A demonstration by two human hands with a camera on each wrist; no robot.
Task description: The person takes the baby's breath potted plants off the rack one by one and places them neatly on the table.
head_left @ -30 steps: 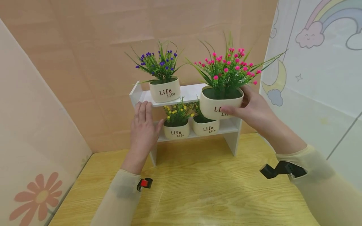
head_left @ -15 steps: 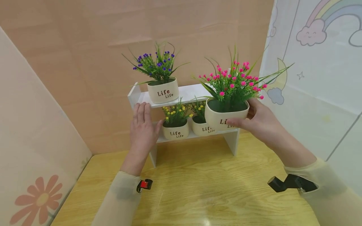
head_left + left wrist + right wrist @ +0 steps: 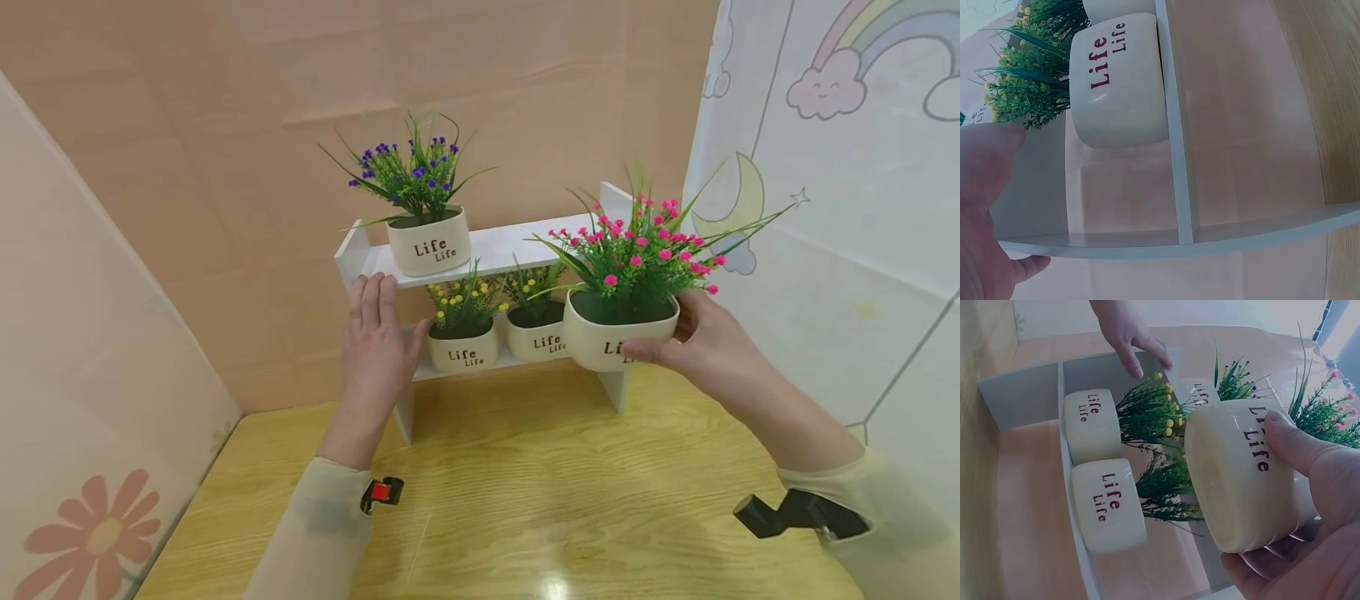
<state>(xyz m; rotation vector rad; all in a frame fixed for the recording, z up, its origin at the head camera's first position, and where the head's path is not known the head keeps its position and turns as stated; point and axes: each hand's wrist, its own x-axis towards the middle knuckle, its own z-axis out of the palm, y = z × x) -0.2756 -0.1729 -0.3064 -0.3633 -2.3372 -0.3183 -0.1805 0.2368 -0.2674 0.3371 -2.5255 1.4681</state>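
Observation:
My right hand grips a cream pot with pink artificial flowers, thumb on its lettered front and fingers behind it. The pot is held in the air before the shelf's right end; in the right wrist view its base shows. My left hand rests at the left end of the white two-tier shelf, fingers straight and thumb apart. Near it on the upper board stands a pot with purple flowers. Two pots with yellow flowers, a left pot and a right pot, stand on the lower board.
The shelf stands on a wood-grain table against a peach-coloured back wall. A printed white panel borders the right side. Another panel with a flower print borders the left.
My right hand has brought the pink-flower pot down and to the right, away from the upper board. The left hand stays at the shelf's left end.

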